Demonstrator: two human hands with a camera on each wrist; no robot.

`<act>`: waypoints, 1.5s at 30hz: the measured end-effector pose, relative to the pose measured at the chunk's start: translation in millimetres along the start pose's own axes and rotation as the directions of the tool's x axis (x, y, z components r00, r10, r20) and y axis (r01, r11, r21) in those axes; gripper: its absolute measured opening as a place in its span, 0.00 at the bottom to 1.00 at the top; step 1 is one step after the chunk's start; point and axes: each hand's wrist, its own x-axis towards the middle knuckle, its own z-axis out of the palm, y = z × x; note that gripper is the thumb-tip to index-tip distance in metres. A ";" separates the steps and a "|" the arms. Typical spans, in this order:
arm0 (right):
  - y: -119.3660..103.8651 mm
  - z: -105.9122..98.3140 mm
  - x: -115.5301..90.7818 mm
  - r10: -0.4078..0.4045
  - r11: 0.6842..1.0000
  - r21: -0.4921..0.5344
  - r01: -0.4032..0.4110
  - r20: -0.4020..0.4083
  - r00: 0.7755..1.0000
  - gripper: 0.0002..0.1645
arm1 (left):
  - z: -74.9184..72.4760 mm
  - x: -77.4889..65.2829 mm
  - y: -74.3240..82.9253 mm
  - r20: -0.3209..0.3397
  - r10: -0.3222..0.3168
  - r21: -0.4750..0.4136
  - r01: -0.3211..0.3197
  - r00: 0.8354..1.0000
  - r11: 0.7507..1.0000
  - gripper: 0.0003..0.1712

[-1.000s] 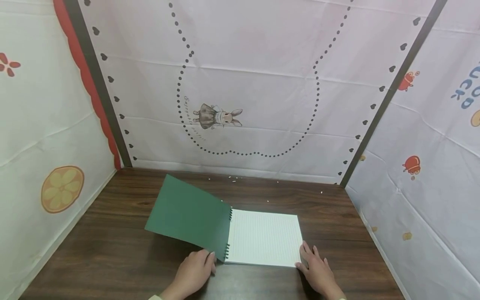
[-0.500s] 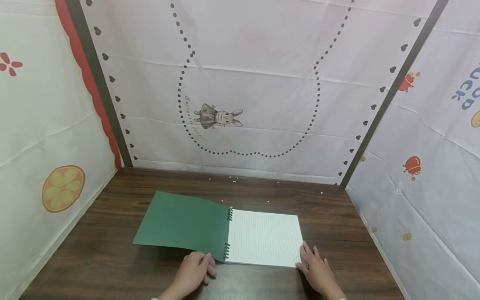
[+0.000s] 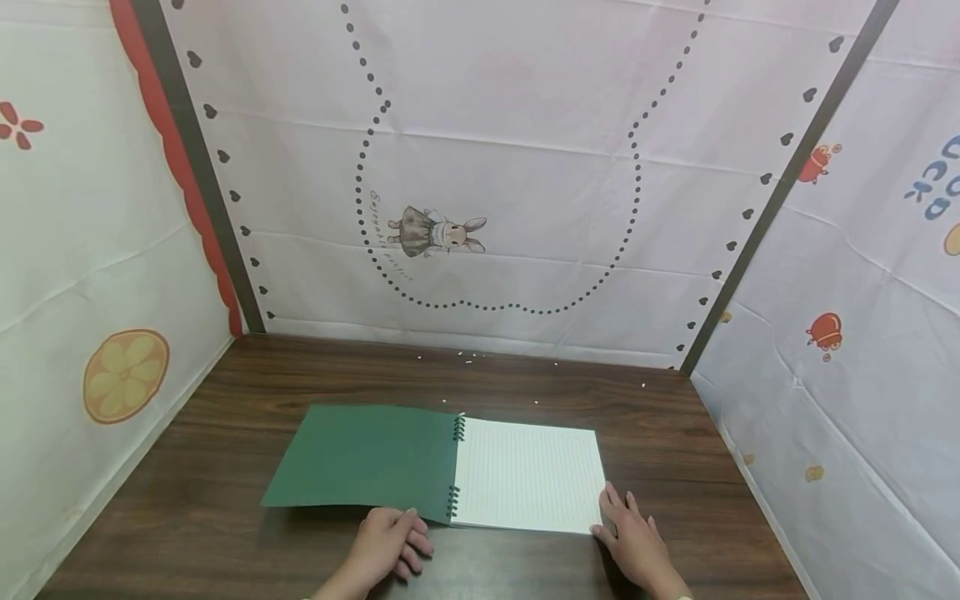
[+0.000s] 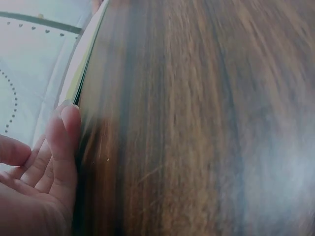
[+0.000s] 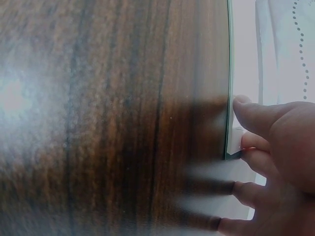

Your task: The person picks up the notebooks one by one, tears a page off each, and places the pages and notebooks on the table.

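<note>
Green notebook (image 3: 528,475) lying open on the counter (image 3: 187,467). I see the left hand (image 3: 382,543) loosely bent, empty, by the cover (image 3: 367,458); the right hand (image 3: 637,537), fingers spread, touches the notebook's near corner. Stiff coils (image 3: 453,502) could lift the cover.

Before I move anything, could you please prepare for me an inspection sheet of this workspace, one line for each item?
Surface: dark wood-grain table.
Job's things: spiral notebook, open; lined page on the right, green cover folded to the left, its outer end seemingly a little raised above its shadow.
Clutter: small white specks, mostly beyond the notebook; too small to identify.
Left hand: at the cover's near edge, fingers loosely bent; contact unclear.
Right hand: at the page's near right corner, fingers spread.
Cables: nothing seen.
Surroundings: white printed cloth behind and on both sides, with a sideways rabbit picture at the back.
</note>
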 end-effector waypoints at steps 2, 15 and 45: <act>-0.3 -0.3 -0.1 -0.003 1.000 0.001 0.003 0.001 1.000 0.38 | 0.0 -0.1 -0.8 0.002 -0.019 -0.024 0.019 1.000 1.000 0.22; 1.8 0.3 -0.4 -0.020 1.000 0.018 0.020 -0.014 1.000 0.38 | 1.3 1.2 -7.1 0.040 -0.104 -0.234 0.110 0.994 0.966 0.22; 2.2 0.6 0.3 -0.024 0.999 0.021 0.025 -0.018 1.000 0.38 | -14.2 27.0 24.1 -0.145 -0.007 -0.069 -0.003 0.989 0.998 0.18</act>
